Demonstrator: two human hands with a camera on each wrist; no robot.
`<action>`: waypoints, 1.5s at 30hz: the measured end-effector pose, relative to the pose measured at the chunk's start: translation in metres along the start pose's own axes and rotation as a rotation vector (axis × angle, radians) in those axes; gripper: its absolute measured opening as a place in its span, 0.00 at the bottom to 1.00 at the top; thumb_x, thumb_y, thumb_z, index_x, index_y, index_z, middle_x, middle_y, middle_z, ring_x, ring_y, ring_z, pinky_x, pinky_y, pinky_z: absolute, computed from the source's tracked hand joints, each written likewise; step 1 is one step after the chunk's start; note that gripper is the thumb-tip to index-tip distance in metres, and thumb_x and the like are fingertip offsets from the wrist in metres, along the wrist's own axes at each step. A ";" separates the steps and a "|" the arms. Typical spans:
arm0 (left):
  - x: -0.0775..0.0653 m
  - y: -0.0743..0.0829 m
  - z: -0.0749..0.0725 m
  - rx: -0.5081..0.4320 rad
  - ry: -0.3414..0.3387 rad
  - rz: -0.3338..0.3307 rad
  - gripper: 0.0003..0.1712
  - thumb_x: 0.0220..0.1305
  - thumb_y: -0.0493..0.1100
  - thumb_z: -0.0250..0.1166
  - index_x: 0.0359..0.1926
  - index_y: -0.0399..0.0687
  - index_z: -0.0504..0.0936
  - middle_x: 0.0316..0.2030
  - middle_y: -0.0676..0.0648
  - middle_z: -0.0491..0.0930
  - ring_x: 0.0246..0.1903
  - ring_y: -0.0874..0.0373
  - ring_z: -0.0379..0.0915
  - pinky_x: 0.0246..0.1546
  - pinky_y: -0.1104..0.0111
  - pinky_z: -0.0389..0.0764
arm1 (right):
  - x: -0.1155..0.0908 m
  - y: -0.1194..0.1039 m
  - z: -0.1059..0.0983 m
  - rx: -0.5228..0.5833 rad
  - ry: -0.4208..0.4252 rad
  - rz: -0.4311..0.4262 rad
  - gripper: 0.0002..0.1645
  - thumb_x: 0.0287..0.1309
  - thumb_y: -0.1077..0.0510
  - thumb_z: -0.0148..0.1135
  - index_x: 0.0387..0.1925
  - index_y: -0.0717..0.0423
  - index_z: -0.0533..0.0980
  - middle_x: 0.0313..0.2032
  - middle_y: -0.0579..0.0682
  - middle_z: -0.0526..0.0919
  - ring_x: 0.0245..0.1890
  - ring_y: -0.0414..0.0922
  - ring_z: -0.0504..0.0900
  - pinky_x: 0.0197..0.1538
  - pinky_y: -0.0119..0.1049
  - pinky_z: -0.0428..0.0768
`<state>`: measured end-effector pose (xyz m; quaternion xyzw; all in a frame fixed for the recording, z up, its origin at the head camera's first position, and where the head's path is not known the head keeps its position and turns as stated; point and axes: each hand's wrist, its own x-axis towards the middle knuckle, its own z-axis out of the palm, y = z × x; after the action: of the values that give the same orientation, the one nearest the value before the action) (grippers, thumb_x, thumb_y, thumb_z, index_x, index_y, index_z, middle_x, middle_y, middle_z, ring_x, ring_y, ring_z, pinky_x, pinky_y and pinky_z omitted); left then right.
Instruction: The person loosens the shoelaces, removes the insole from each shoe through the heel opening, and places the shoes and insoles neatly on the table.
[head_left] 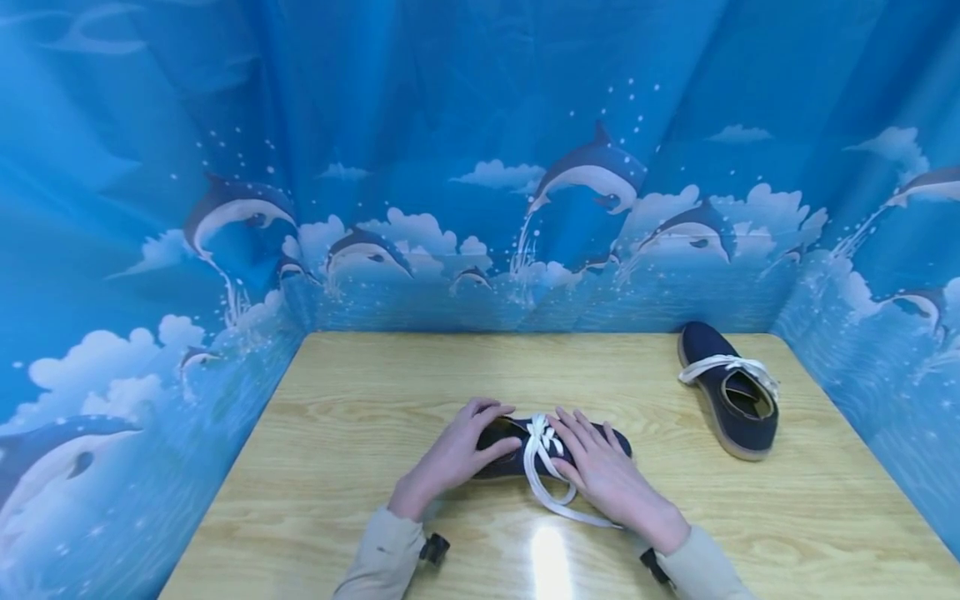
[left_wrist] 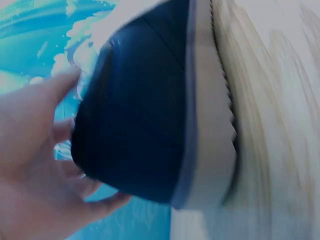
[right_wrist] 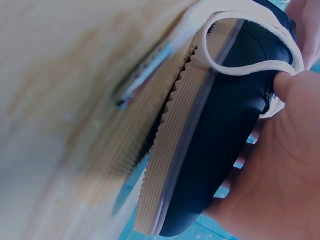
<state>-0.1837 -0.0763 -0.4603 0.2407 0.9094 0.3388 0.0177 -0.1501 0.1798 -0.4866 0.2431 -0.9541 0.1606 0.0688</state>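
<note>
The left hand [left_wrist: 30, 165] comes in from the left edge, its digits apart and slightly bent. The uppermost tip shows just beside the shoe [left_wrist: 135, 110], while lower fingers run behind its edge (whether they touch it cannot be told here). The shoe fills the middle, dark navy and rounded at its lower end, its beige sole [left_wrist: 207, 135] facing right with a saw-toothed edge. Beyond that, the pale wood worktop [left_wrist: 275, 125] spreads blurred and streaky. A blue curtain [left_wrist: 30, 55] with white patches shows at upper left.
</note>
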 end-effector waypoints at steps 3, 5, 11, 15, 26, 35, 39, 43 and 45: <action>0.002 0.008 0.001 0.016 0.114 0.006 0.19 0.71 0.55 0.64 0.57 0.54 0.82 0.64 0.44 0.72 0.64 0.44 0.69 0.64 0.47 0.72 | 0.000 0.000 0.001 0.000 0.001 0.002 0.36 0.74 0.43 0.54 0.76 0.53 0.62 0.75 0.57 0.63 0.74 0.62 0.61 0.69 0.71 0.58; 0.003 0.014 0.002 0.047 0.179 0.035 0.11 0.69 0.50 0.68 0.47 0.54 0.84 0.61 0.44 0.75 0.62 0.44 0.70 0.63 0.47 0.72 | 0.000 -0.001 0.002 0.004 -0.003 0.005 0.36 0.74 0.43 0.54 0.76 0.53 0.62 0.75 0.57 0.63 0.73 0.62 0.61 0.69 0.71 0.58; 0.004 0.029 0.010 0.180 0.203 0.098 0.10 0.61 0.51 0.74 0.34 0.56 0.82 0.56 0.45 0.79 0.63 0.44 0.70 0.67 0.48 0.67 | 0.000 0.000 0.001 0.006 0.006 0.004 0.36 0.74 0.44 0.54 0.76 0.53 0.62 0.75 0.58 0.63 0.73 0.63 0.63 0.68 0.72 0.59; 0.003 0.035 0.018 0.239 0.192 0.089 0.15 0.56 0.54 0.77 0.35 0.56 0.81 0.56 0.47 0.79 0.62 0.46 0.71 0.66 0.48 0.68 | 0.000 0.001 0.000 -0.003 0.003 0.002 0.36 0.74 0.44 0.54 0.76 0.53 0.62 0.75 0.58 0.62 0.72 0.63 0.63 0.68 0.72 0.60; 0.005 0.042 0.026 0.304 0.267 0.084 0.11 0.57 0.50 0.77 0.36 0.56 0.83 0.53 0.49 0.82 0.57 0.51 0.75 0.64 0.51 0.72 | -0.001 0.002 -0.001 0.004 -0.008 0.012 0.36 0.75 0.43 0.53 0.76 0.53 0.61 0.75 0.58 0.62 0.73 0.62 0.62 0.68 0.72 0.59; 0.003 0.034 0.013 0.246 0.282 0.128 0.06 0.62 0.44 0.73 0.36 0.52 0.84 0.50 0.48 0.84 0.55 0.49 0.77 0.62 0.51 0.74 | 0.000 0.000 0.001 0.023 0.015 0.012 0.36 0.73 0.41 0.54 0.76 0.50 0.63 0.74 0.58 0.64 0.73 0.63 0.63 0.67 0.73 0.59; 0.002 0.031 0.007 0.247 0.273 0.148 0.06 0.62 0.43 0.73 0.34 0.50 0.82 0.48 0.49 0.84 0.54 0.49 0.77 0.62 0.49 0.73 | 0.001 0.000 0.001 0.031 0.026 0.009 0.36 0.73 0.41 0.55 0.75 0.50 0.64 0.73 0.59 0.65 0.72 0.63 0.63 0.67 0.73 0.60; 0.002 0.033 -0.002 0.228 0.275 0.143 0.05 0.64 0.43 0.70 0.35 0.50 0.80 0.46 0.49 0.83 0.53 0.49 0.78 0.61 0.49 0.74 | 0.001 -0.001 0.000 0.034 0.027 0.015 0.36 0.73 0.41 0.55 0.75 0.50 0.64 0.73 0.59 0.65 0.72 0.63 0.63 0.67 0.73 0.59; 0.001 0.035 -0.010 0.181 0.303 0.132 0.04 0.66 0.41 0.68 0.37 0.49 0.80 0.46 0.48 0.83 0.51 0.48 0.78 0.60 0.50 0.75 | 0.001 -0.001 0.000 0.033 0.024 0.020 0.36 0.73 0.41 0.55 0.75 0.50 0.64 0.73 0.59 0.65 0.72 0.63 0.63 0.67 0.73 0.59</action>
<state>-0.1719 -0.0584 -0.4307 0.2467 0.9107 0.2882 -0.1635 -0.1506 0.1787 -0.4864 0.2329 -0.9528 0.1797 0.0748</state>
